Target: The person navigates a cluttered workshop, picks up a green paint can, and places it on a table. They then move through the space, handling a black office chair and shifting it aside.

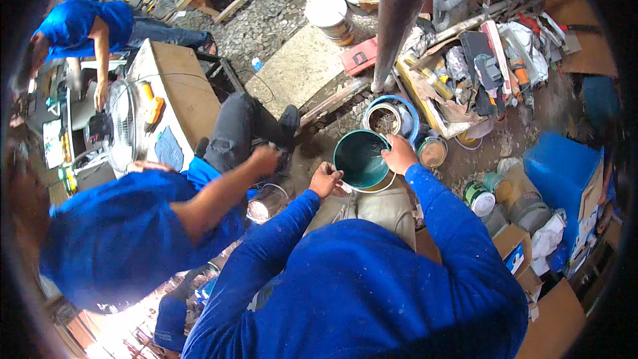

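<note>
A green plastic bucket (pixel 361 159) is tilted in front of me above my thighs, so I look into its dark, hollow inside. My right hand (pixel 400 155) grips its right rim, with the thumb and fingers on either side of the wall. At the lower left rim, my left hand (pixel 326 179) pinches the edge between thumb and fingers. A pale bail handle (pixel 374 190) curves below the rim between my hands. Just beyond stands a blue-rimmed bucket (pixel 414 118) with a smaller open can (pixel 383 119) inside it, holding scraps I cannot make out.
A co-worker (pixel 144 229) sits close on my left, and another person (pixel 84 25) bends over the table (pixel 182 70) area farther off. A steel post (pixel 401 20) rises ahead beside a red case (pixel 360 56). Paint cans (pixel 479 199) and a blue box (pixel 558 174) stand right.
</note>
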Demonstrator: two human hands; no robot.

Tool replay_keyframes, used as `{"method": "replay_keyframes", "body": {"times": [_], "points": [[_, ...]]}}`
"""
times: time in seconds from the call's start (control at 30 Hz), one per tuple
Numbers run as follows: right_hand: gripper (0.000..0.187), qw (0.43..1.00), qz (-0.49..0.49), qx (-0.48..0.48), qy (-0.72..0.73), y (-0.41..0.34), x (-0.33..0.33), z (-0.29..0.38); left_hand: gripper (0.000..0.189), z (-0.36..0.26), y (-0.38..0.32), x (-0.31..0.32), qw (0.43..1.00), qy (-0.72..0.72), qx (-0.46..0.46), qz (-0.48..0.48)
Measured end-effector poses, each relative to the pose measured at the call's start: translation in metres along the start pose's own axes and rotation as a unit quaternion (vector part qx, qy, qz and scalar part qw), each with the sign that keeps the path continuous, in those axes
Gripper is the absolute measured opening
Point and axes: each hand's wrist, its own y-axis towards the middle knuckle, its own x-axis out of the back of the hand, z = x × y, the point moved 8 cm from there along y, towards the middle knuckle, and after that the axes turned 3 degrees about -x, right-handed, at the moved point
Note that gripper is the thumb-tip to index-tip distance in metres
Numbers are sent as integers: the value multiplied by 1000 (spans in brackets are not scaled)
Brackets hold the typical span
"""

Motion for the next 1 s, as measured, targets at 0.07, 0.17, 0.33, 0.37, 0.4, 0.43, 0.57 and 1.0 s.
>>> {"method": "replay_keyframes", "body": {"times": [0.07, 0.17, 0.33, 0.37, 0.4, 0.43, 0.57, 1.0], "points": [[46, 1000, -3, 12, 10, -8, -2, 14, 28, 0, -9, 15, 999, 27, -39, -20], [45, 998, -39, 22, 52, -30, -9, 18, 33, -27, -44, 26, 965, 176, -157, -114], [37, 985, -85, 40, 143, -81, -10, 31, 50, -20, -78, 36, 954, 195, -151, -170], [36, 982, -83, 41, 166, -88, -11, 28, 50, -25, -86, 34, 948, 214, -164, -168], [35, 978, -84, 35, 189, -95, -14, 21, 49, -42, -100, 27, 942, 235, -176, -160], [34, 976, -80, 28, 200, -101, -18, 15, 49, -49, -110, 21, 936, 254, -187, -153], [29, 971, -79, 26, 226, -125, -22, 1, 44, -16, -98, 24, 939, 200, -244, -138], [53, 958, -244, 125, 80, -185, 55, -10, 31, -7, -96, -62, 985, 30, -169, -24]]}}
